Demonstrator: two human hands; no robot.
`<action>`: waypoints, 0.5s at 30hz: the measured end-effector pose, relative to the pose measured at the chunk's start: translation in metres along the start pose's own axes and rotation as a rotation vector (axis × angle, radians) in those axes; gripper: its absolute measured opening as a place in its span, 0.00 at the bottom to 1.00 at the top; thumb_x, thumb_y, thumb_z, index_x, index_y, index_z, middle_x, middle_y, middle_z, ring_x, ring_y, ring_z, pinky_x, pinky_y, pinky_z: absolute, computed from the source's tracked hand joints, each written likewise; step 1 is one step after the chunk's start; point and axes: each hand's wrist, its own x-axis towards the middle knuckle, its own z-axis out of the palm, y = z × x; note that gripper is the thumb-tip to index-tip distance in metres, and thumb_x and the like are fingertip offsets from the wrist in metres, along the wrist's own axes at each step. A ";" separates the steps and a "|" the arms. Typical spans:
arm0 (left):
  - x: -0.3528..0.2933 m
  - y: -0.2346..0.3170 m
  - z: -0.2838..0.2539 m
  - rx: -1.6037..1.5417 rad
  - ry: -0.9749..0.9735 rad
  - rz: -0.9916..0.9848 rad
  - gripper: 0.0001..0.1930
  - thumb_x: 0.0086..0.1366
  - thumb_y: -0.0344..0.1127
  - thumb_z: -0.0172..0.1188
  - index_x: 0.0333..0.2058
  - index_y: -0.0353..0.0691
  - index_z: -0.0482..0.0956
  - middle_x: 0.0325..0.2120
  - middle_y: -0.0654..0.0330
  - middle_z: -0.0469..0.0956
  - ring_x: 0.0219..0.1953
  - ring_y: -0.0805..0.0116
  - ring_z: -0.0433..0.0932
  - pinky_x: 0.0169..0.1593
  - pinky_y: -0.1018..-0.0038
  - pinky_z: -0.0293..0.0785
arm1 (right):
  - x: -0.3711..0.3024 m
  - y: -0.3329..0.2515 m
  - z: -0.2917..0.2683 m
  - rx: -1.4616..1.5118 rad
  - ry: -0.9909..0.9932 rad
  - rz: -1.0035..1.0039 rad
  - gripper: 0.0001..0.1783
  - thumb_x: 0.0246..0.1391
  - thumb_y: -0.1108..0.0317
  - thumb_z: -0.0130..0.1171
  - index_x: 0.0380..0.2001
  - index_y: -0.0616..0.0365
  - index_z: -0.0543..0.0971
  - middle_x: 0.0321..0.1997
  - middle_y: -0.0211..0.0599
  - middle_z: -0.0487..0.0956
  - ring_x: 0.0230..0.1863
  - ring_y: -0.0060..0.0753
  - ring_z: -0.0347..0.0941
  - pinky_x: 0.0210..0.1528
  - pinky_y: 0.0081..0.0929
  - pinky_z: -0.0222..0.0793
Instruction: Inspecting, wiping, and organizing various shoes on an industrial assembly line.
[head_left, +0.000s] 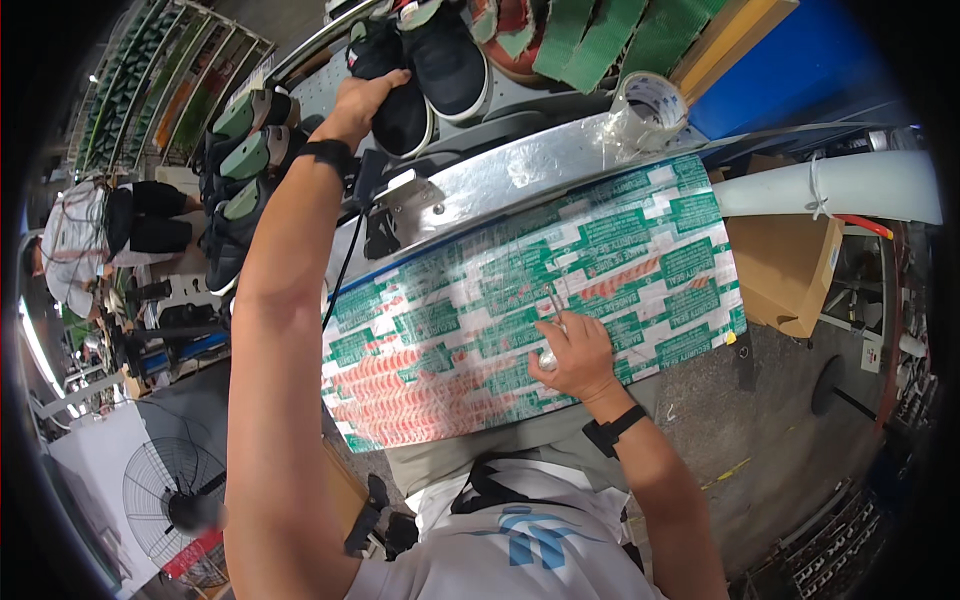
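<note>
My left hand (362,108) reaches far forward and is closed on a black shoe (402,118) with a pale sole edge. A second black shoe (446,62) stands right beside it. Over the tape-covered board (640,270) in front of me, my right hand (576,358) is closed around a slim metal tool (556,300). Its thin tip points away from me, and a shiny rounded part shows by the thumb; the fingers hide the rest, so its exact kind is unclear. Green and white tape with red patches covers the board.
A metal rail (520,165) runs behind the board, with a clear tape roll (652,100) on it. Green textured strips (600,40) lie beyond. More shoes (245,150) fill a rack at left. A cardboard box (790,270), a fan (175,495) and another person (80,240) are around.
</note>
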 end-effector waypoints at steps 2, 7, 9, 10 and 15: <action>-0.005 0.003 -0.018 -0.230 -0.070 0.049 0.32 0.59 0.52 0.81 0.55 0.35 0.87 0.47 0.59 0.90 0.48 0.65 0.88 0.52 0.65 0.85 | 0.000 0.000 0.000 0.029 -0.015 0.003 0.24 0.45 0.57 0.74 0.47 0.51 0.87 0.46 0.40 0.78 0.43 0.46 0.79 0.48 0.44 0.76; -0.107 0.028 -0.077 -0.689 -0.252 -0.111 0.26 0.68 0.56 0.72 0.55 0.44 0.86 0.44 0.60 0.90 0.42 0.60 0.90 0.50 0.62 0.87 | 0.000 0.001 0.000 0.013 0.004 -0.025 0.22 0.47 0.55 0.74 0.45 0.53 0.87 0.43 0.37 0.77 0.40 0.43 0.77 0.45 0.43 0.76; -0.187 0.019 -0.086 -0.544 -0.116 0.135 0.29 0.67 0.57 0.73 0.57 0.42 0.84 0.48 0.58 0.88 0.47 0.63 0.88 0.54 0.65 0.85 | 0.000 0.000 0.000 0.035 0.012 -0.020 0.21 0.46 0.58 0.73 0.44 0.52 0.87 0.44 0.41 0.78 0.42 0.50 0.79 0.45 0.47 0.77; -0.226 0.011 -0.087 -0.477 -0.032 0.217 0.31 0.67 0.57 0.73 0.59 0.41 0.83 0.50 0.58 0.88 0.48 0.64 0.87 0.55 0.66 0.84 | 0.000 -0.001 0.001 0.053 0.024 -0.029 0.21 0.46 0.58 0.73 0.44 0.52 0.87 0.44 0.41 0.78 0.42 0.50 0.79 0.45 0.47 0.77; -0.408 -0.083 -0.044 -0.265 0.122 0.313 0.42 0.58 0.37 0.78 0.69 0.32 0.70 0.55 0.52 0.84 0.56 0.63 0.83 0.63 0.67 0.78 | -0.001 -0.003 0.005 0.039 0.057 -0.054 0.20 0.48 0.57 0.73 0.43 0.53 0.86 0.43 0.41 0.78 0.44 0.49 0.79 0.46 0.46 0.76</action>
